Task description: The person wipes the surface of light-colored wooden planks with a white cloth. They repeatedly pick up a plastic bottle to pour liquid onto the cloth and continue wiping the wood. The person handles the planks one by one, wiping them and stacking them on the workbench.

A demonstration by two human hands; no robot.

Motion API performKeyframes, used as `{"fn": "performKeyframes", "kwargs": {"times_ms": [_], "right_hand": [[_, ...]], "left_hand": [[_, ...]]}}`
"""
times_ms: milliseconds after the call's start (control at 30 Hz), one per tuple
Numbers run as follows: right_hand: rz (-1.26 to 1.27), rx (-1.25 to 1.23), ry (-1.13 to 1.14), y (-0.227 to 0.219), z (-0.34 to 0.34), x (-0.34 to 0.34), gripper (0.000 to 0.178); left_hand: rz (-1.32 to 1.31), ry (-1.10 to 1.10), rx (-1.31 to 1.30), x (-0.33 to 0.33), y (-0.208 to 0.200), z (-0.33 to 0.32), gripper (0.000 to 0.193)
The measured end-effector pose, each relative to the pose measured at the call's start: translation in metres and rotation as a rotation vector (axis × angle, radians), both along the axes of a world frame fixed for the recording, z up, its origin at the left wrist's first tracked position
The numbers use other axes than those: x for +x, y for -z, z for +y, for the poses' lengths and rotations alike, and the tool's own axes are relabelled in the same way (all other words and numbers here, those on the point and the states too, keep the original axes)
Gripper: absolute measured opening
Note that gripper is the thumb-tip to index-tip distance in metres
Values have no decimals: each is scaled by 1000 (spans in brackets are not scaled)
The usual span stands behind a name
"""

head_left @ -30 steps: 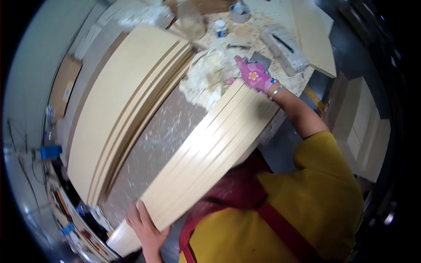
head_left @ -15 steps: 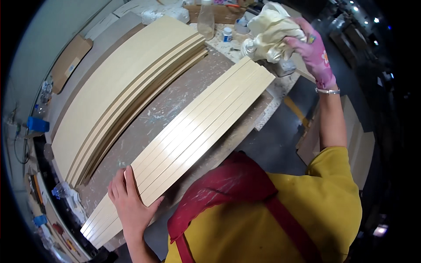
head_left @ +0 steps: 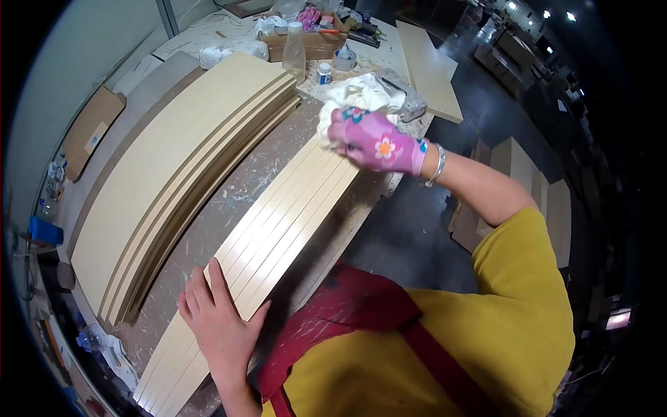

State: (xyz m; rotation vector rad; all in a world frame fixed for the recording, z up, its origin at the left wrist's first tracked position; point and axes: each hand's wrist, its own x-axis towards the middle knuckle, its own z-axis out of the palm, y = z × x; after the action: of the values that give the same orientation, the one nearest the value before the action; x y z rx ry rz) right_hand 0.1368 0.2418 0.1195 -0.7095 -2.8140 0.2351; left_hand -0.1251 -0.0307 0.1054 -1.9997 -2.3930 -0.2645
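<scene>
A row of narrow, pale, glossy boards (head_left: 272, 224) lies edge to edge, running from the lower left up to the bench's far right end. My bare left hand (head_left: 219, 314) rests across them near their lower part, fingers spread, the thumb over the near edge. My right hand (head_left: 372, 139), in a pink glove with flower prints, is closed on a crumpled white cloth (head_left: 365, 92). It presses the cloth against the far end of the boards and covers that end.
Wide curved panels (head_left: 184, 139) are stacked on the paint-spotted bench (head_left: 236, 182), left of the boards. Beyond stand a clear bottle (head_left: 294, 55), a small white jar (head_left: 324, 74), a tape roll (head_left: 344, 60) and a cardboard box (head_left: 316, 46). Cartons (head_left: 517, 181) stand on the floor at right.
My right hand has brought the cloth down and leftward, from above the bench corner onto the boards' far end. My left hand stays on the boards. The whole view has shifted somewhat.
</scene>
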Motion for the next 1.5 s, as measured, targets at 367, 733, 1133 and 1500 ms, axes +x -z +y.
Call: {"fn": "performKeyframes", "kwargs": {"times_ms": [367,733,1133,1500], "right_hand": [[101,70,-102,5,-4,1,22],[207,189,185,21,59,66,18],[137,171,319,9,46,63,20],[-82,46,394,5,66,60,16]], "left_hand": [[14,-3,4,0,0,1,101],[20,6,-31,3,-4,2,101],[49,22,-51,1,-2,4,102],[23,43,-31,-1,-1,3,100]]}}
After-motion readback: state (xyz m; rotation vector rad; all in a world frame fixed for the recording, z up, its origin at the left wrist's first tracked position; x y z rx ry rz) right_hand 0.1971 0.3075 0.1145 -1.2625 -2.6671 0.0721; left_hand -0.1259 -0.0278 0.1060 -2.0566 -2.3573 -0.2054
